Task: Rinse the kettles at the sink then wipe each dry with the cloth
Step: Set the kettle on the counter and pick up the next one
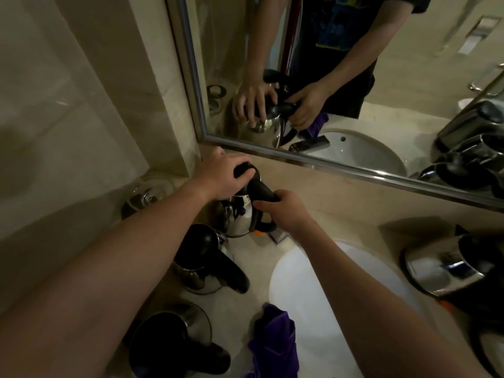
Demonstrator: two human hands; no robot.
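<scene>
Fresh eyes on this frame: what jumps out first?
Both hands on one steel kettle at the back of the counter by the mirror: the left hand grips its black lid, the right hand holds its handle. Next, the bright white sink with a purple cloth on its near left edge. More kettles stand on both sides of the sink.

Dim warm light, soft blur, fisheye edges
</scene>
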